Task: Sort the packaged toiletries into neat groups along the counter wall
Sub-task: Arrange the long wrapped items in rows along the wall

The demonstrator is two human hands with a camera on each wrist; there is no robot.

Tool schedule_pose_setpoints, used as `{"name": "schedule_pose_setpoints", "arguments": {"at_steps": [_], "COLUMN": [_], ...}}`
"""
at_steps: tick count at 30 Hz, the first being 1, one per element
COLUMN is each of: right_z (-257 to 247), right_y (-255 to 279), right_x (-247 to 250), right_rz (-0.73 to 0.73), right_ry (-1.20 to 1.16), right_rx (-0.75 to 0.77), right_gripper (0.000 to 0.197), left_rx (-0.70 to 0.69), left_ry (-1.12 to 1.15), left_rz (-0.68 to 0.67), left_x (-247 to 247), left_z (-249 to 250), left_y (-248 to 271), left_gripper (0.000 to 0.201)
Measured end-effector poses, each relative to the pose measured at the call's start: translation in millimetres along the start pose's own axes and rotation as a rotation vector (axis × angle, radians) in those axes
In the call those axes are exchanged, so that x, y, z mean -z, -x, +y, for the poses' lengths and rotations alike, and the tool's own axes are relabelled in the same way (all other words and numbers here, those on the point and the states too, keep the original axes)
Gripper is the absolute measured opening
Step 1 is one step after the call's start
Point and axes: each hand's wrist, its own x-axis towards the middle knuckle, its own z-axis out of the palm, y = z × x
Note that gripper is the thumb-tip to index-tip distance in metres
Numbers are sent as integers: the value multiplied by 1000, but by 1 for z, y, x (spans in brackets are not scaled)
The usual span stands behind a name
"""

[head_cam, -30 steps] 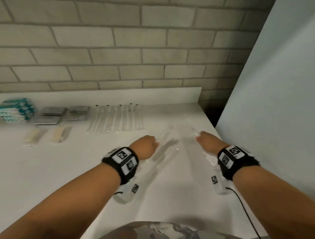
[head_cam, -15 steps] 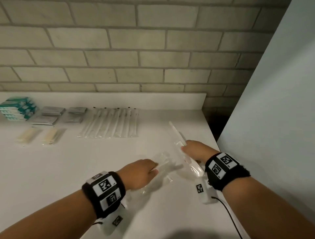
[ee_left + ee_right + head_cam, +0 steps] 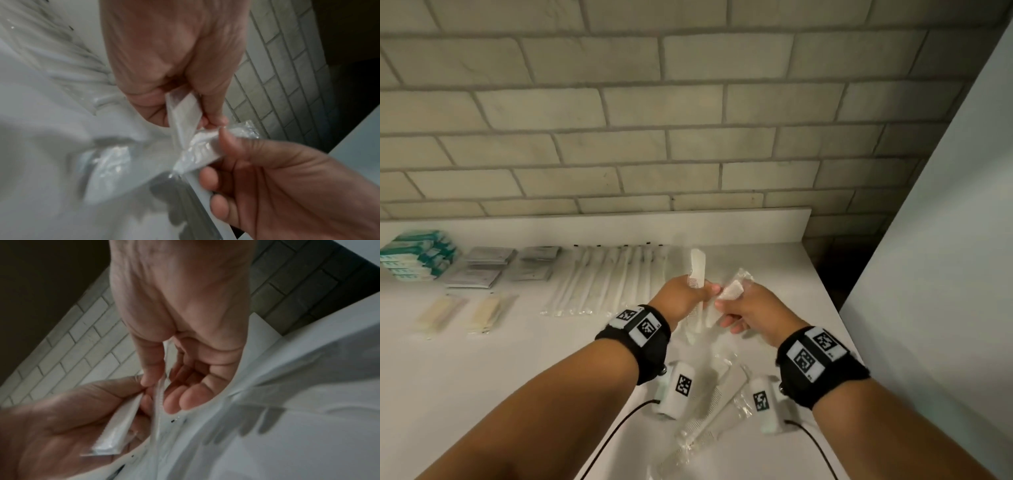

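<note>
Both hands are raised over the right end of the white counter [image 3: 774, 274], close together. My left hand [image 3: 705, 291] pinches a white packaged comb [image 3: 697, 270] that stands nearly upright. My right hand [image 3: 722, 308] pinches a second comb in a clear wrapper [image 3: 734, 291], tilted to the right. In the left wrist view the left hand [image 3: 205, 120] grips its comb [image 3: 183, 112] and the other comb [image 3: 197, 146] crosses it. The right wrist view shows the right hand [image 3: 156, 386] pinching its comb [image 3: 159, 395] edge-on.
More wrapped combs [image 3: 705, 411] lie loose on the counter under my wrists. Along the wall stand teal boxes [image 3: 414, 253], grey sachets [image 3: 482, 267], a row of wrapped toothbrushes [image 3: 613, 274] and beige packets [image 3: 438, 311]. A pale panel [image 3: 945, 240] borders the right.
Both hands have lifted off the counter and come together, each with a comb. The left hand's comb has swung upright. The view has shifted down and left.
</note>
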Motion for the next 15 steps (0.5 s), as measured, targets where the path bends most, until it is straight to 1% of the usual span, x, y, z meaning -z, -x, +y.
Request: {"name": "schedule_pose_setpoints", "arguments": {"at_steps": [2,4,6,7,9,10,11,13,14,15], "right_z": [7,8,6,2,-2,-5,-7,-10,-11,-11], "right_y": [-6,-7,-12,-13,-18,-20,-20,-19,-17,-16], "right_x": [-4,-7,-6,-4,1,3,4,4,2,1], "right_rz": [11,6,68,110,166,171,166,142,156,184], "right_ry": [-8,28,86,110,60,2,-60,-151,-165,-160], "right_rx": [-29,-42,-50,-51,-55,-59,-66,-69,-74,-87], "right_gripper": [20,19,18,18,18,18,16,5,4,9], "left_rx": [17,48,106,152,217,216,185,52,-28,-113], "left_ry": [-27,-65,-41,26,184,191,124,-121,-216,-270], "left_rz": [-25,-13,16,16,-3,-3,-2,10,17,32], "left_x": [0,-1,-1,-1,2,5,7,11,13,13], "left_z": [-5,-9,-10,-9,-6,-4,-2,1,2,2], "left_y": [-3,-2,-1,0,1,2,3,5,6,8], "left_gripper": [24,27,38,39,28,23,20,13,7,6]}}
